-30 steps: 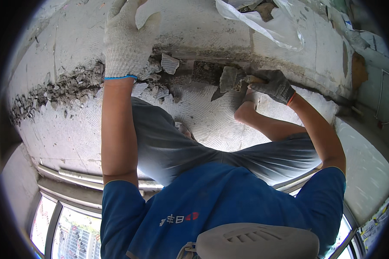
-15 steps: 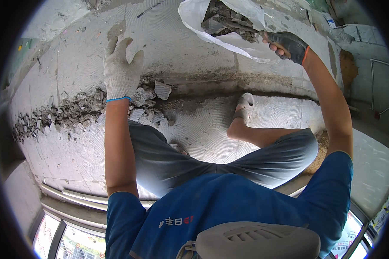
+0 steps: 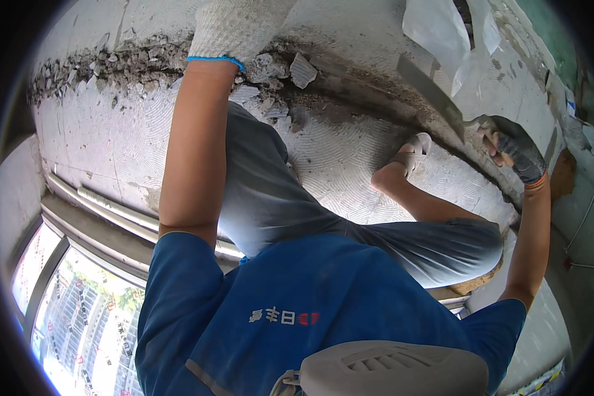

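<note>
My right hand (image 3: pixel 518 150), in a dark glove with an orange cuff, is closed around the wooden handle of a trowel (image 3: pixel 432 96). Its flat metal blade points up and left over the rough channel (image 3: pixel 369 82) in the floor. My left hand (image 3: pixel 237 30) wears a white knit glove with a blue cuff and reaches to the top edge of the view, where its fingers are cut off. Below and beside it lie broken mortar pieces, among them a ridged chunk (image 3: pixel 303 70). A white bag (image 3: pixel 435 33) stands beyond the trowel, its dark contents only partly showing.
Loose rubble (image 3: pixel 119 66) fills the channel to the left. My sandalled foot (image 3: pixel 412 153) rests on the grooved floor near the channel. White pipes (image 3: pixel 115 211) run along the wall by a window (image 3: pixel 89 317). A brown patch (image 3: pixel 563 175) lies at the far right.
My right hand has drawn the trowel out of the bag and back toward me, its blade now showing without rubble. My view has turned, and the left hand sits higher in it.
</note>
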{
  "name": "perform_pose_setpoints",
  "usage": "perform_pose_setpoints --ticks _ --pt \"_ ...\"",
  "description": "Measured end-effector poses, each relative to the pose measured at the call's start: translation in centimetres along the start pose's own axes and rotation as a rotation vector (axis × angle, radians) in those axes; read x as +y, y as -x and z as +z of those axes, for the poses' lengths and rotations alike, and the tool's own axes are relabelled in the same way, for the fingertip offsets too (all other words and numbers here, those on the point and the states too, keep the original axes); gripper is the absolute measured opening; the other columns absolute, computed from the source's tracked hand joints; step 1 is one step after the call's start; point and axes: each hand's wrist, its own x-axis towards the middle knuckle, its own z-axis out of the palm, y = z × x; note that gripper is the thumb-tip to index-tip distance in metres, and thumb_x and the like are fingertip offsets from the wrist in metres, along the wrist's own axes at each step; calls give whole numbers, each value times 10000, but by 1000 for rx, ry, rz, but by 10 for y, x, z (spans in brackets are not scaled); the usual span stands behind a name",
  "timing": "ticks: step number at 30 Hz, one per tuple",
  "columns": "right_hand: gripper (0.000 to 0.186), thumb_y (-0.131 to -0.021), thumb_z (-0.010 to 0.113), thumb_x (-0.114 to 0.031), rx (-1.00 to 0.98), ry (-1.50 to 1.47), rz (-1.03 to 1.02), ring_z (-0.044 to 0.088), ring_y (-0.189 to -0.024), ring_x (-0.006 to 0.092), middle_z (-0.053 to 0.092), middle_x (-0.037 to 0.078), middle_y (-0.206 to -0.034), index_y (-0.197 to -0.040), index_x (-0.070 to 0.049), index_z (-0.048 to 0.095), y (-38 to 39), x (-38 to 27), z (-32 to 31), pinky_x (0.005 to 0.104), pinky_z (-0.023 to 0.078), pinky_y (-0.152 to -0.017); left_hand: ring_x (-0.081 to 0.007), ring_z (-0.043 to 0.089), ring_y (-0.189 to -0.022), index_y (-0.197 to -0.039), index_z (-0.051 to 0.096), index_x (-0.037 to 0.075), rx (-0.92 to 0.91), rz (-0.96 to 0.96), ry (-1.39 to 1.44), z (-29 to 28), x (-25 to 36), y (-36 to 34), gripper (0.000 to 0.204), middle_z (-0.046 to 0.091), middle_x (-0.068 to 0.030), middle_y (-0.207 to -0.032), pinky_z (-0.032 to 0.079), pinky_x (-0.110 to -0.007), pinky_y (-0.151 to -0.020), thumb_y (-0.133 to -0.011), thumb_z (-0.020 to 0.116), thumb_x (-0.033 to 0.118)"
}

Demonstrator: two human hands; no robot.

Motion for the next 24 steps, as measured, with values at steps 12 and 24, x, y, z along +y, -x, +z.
perform_pose_setpoints --ticks 12,24 --pt "503 -823 600 -332 174 916 -171 530 -1069 360 578 170 -1139 -1250 -97 477 -289 179 100 427 420 -877 -120 572 -836 -1124 553 -33 155 -505 111 -35 40 33 359 589 -79 -1034 468 -222 -725 -803 644 101" --pt "465 -831 592 -364 198 689 -399 560 -995 361 581 202 -1112 -1157 -38 537 -366 96 213 411 436 -854 -126 567 -858 -1124 545 -49 232 -565 -93 -41 52 41 372 583 -93 -1050 478 -219 -746 -784 651 55"
